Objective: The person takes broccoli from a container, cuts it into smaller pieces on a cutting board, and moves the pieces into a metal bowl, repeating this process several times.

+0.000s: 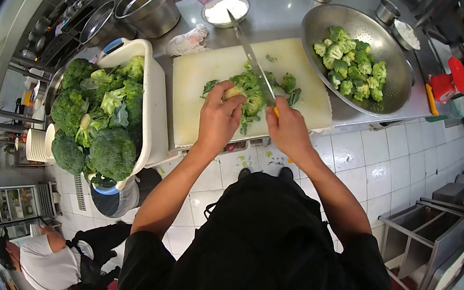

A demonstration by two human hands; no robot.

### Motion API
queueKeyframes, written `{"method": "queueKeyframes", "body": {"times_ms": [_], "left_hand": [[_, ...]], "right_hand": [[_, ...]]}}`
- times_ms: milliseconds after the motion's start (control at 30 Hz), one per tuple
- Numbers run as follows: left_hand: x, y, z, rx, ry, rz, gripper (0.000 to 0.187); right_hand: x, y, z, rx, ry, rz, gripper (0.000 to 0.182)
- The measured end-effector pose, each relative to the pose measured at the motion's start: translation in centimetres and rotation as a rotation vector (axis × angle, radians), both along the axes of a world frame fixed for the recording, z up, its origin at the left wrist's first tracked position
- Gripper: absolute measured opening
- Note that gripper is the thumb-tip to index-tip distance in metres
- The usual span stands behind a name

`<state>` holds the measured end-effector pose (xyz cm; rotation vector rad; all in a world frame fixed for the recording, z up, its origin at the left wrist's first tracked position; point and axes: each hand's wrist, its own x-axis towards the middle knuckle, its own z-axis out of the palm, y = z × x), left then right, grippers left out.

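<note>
My left hand [222, 111] grips a head of broccoli [251, 91] by its pale stem, over the cutting board [196, 81]. A long knife [255, 62] with a yellow handle is in my right hand [289, 128], its blade slanting up and left across the broccoli. Loose leaves and small green scraps lie around the head on the board. To the right, a perforated steel colander [398, 79] holds cut broccoli florets [353, 64]. Left of the board, a white tub [157, 111] is heaped with whole broccoli heads [112, 152].
A bowl of white stuff [226, 9] and a crumpled cloth [188, 41] sit behind the board. Large steel pots [147, 8] stand at the back left, a red scale [450, 81] at the far right. Another person [53, 259] is at lower left; green bits lie on the tiled floor [349, 152].
</note>
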<state>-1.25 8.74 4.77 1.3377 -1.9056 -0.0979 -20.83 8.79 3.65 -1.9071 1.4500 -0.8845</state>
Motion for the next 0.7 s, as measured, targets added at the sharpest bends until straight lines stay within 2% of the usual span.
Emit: {"method": "queueKeyframes", "body": {"times_ms": [167,267,467,567,700], "left_hand": [[-0.5,0.1,0.4,0.007,0.039,0.081,0.035],[-0.7,-0.4,0.3,0.022,0.032,0.095,0.04],[-0.7,-0.6,0.3,0.008,0.011,0.081,0.042],[-0.9,-0.7,0.3,0.007,0.001,0.061,0.042],[-0.6,-0.7,0.4,0.019,0.017,0.05,0.043]], "right_hand": [[2.2,-0.2,-2.1,-0.026,0.0,0.024,0.018],[2.5,-0.7,-1.4,0.008,-0.002,0.015,0.018],[3.2,-1.3,0.7,-0.144,-0.123,-0.044,0.019],[3.5,-1.8,-3.3,-0.017,0.037,0.02,0.019],[3.4,-1.1,-3.1,0.068,0.007,-0.014,0.021]]}}
